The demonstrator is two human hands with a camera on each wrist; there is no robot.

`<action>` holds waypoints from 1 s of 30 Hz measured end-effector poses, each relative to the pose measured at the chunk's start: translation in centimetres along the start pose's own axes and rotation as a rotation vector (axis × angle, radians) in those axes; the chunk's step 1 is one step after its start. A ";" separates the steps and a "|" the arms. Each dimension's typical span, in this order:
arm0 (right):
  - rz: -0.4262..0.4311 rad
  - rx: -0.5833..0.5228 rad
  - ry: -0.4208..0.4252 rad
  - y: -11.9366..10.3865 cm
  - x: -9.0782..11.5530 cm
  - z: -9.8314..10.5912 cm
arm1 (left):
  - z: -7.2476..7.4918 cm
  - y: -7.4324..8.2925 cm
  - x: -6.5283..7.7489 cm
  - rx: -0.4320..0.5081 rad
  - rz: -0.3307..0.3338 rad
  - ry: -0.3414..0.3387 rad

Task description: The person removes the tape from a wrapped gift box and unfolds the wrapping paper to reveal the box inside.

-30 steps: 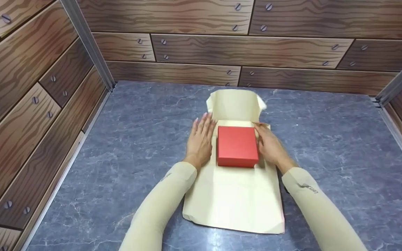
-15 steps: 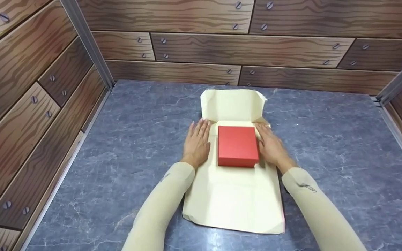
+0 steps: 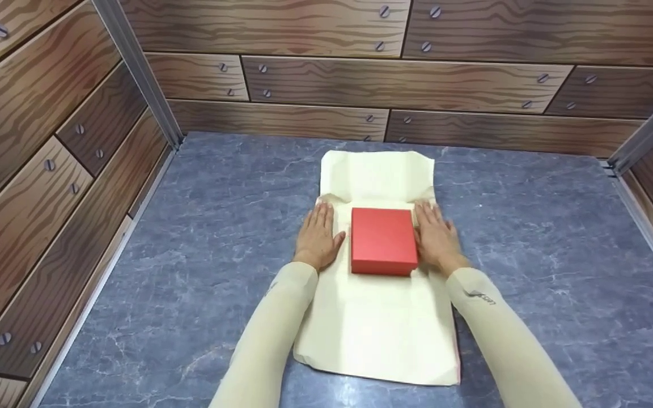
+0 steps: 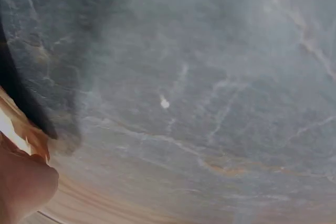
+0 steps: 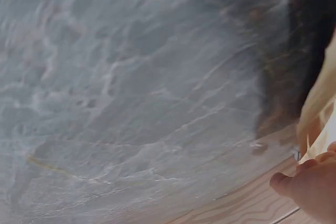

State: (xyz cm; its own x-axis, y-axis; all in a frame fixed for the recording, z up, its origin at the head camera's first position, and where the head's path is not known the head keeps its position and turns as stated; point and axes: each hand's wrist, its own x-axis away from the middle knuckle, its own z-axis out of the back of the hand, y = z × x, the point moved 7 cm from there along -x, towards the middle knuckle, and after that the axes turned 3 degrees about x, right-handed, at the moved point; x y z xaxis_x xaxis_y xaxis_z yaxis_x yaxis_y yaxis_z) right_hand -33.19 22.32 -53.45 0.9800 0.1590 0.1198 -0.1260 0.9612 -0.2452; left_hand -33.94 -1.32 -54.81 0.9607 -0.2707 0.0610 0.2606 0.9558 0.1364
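A red box (image 3: 384, 235) sits on a long sheet of cream paper (image 3: 377, 334), which has fold creases and bent corners. Flat on the paper's left edge rests my left hand (image 3: 317, 239), fingers straight and pointing away, a small gap from the box. My right hand (image 3: 437, 235) lies with straight fingers along the paper's right edge, close against the box's right side; whether it touches the box I cannot tell. Part of the left hand (image 4: 26, 184) shows at the left wrist view's lower corner. In the right wrist view, part of the right hand (image 5: 310, 184) appears beside the paper's edge.
Beneath everything is a dark grey-blue marbled tabletop (image 3: 219, 226). Wood-patterned panels (image 3: 315, 85) stand along the back and both sides, joined by grey metal corner posts (image 3: 142, 73). The paper's far flap (image 3: 380, 175) reaches towards the back panel.
The paper's far end has opened out wider and flatter. My left hand has slid slightly back towards me along the edge; the right hand's fingers have straightened. The box keeps its place on the paper.
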 end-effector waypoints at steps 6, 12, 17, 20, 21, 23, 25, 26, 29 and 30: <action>-0.031 0.011 -0.028 1.3 0.1 -1.0 | -0.7 -0.9 0.0 0.047 0.070 -0.044; -0.056 0.009 -0.037 2.0 0.3 -1.3 | -0.9 -1.0 -0.2 0.063 0.075 -0.056; -0.082 0.040 -0.038 2.9 0.4 -1.6 | -1.0 -1.3 0.0 0.065 0.059 -0.033; -0.106 0.050 -0.035 3.3 0.5 -1.6 | -1.0 -1.6 0.1 0.062 0.049 -0.023; -0.113 0.049 -0.035 3.4 0.5 -1.6 | -1.0 -1.6 0.1 0.057 0.048 -0.024; -0.119 0.053 -0.033 3.3 0.5 -1.5 | -0.9 -1.7 0.1 0.052 0.047 -0.030; -0.125 0.055 -0.032 3.3 0.4 -1.4 | -0.8 -1.8 0.0 0.047 0.048 -0.037; -0.128 0.054 -0.032 3.3 0.3 -1.3 | -0.8 -1.9 0.0 0.044 0.050 -0.041; -0.131 0.049 -0.031 3.3 0.2 -1.3 | -0.7 -2.1 0.1 0.050 0.051 -0.039; -0.130 0.051 -0.029 3.2 0.1 -1.3 | -0.7 -2.2 0.1 0.052 0.051 -0.036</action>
State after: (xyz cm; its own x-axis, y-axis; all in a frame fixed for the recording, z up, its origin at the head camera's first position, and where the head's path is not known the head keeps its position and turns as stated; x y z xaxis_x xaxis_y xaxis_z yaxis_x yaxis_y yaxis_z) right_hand -33.29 25.17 -55.46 0.9838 0.0380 0.1754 -0.0066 0.9843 -0.1763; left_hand -34.32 -3.38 -55.78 0.9683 -0.2270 0.1042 0.2057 0.9614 0.1829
